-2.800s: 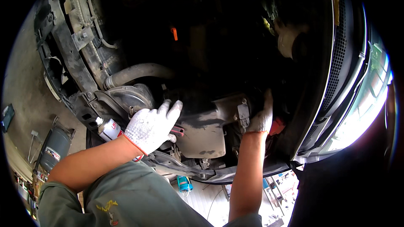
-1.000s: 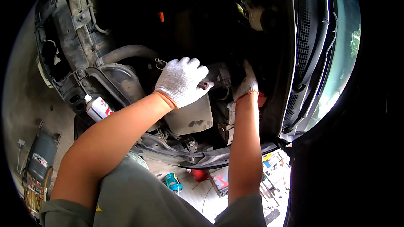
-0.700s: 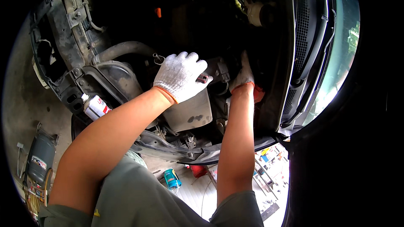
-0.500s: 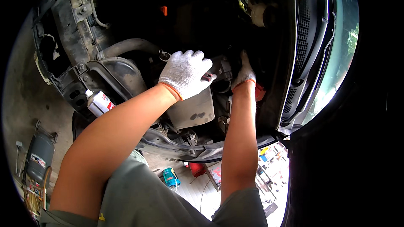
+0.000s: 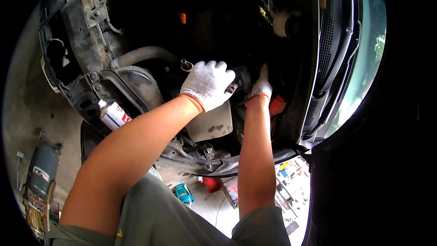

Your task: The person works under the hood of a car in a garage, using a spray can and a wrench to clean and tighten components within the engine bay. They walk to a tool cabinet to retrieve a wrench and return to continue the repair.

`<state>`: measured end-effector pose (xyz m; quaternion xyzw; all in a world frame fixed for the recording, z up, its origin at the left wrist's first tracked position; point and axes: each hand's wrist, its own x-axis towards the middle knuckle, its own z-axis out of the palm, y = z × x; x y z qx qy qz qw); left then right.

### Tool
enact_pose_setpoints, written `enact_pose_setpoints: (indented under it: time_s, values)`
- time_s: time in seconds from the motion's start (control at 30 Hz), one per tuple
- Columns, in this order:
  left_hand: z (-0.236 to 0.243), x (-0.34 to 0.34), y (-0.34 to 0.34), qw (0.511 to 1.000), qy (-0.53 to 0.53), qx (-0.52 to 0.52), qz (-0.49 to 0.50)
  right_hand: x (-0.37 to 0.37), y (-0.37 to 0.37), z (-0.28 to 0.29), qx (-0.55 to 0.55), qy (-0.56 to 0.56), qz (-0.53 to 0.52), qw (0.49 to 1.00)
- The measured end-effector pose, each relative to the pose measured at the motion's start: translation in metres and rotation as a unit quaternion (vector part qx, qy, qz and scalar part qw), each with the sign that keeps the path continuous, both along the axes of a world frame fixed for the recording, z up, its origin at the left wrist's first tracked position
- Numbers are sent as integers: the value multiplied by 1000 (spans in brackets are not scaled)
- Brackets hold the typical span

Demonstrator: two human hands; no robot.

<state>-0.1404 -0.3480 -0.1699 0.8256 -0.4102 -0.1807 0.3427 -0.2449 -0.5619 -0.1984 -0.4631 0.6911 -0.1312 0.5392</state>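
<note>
My left hand (image 5: pixel 207 82), in a white knit glove with an orange cuff, is closed over the engine bay. A hand tool seems to be in the fist: its round metal end (image 5: pixel 186 65) shows past the little finger, and a dark reddish piece (image 5: pixel 232 87) shows by the thumb. My right hand (image 5: pixel 261 86), gloved the same way, reaches down into the dark of the bay, beside a red part (image 5: pixel 277 105). Its fingers are mostly lost in shadow. Below my left hand lies a dusty grey box-shaped cover (image 5: pixel 210 125).
A white spray can (image 5: pixel 114 115) leans at the bay's left edge. A thick hose (image 5: pixel 144 55) curves beyond it. The windshield (image 5: pixel 364 73) is on the right. A grey tank (image 5: pixel 43 164), a teal container (image 5: pixel 184 193) and scattered tools stand on the floor.
The view has shifted slightly. My left fist and the metal end beside it have moved a little to the right. My right hand is slightly lower and still deep in the bay.
</note>
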Motion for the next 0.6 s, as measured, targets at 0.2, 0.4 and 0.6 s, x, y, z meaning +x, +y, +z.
enact_pose_setpoints:
  time_s: [0.2,0.4,0.6]
  values:
    - [-3,2,-3,1000,22,-16,4,20,4,37,103,10,-27,994]
    - [-6,-2,-2,999,29,-24,28,-19,67,89,-175,56,152,971]
    - [-6,-3,0,998,25,-36,35,-98,189,75,-437,186,385,791]
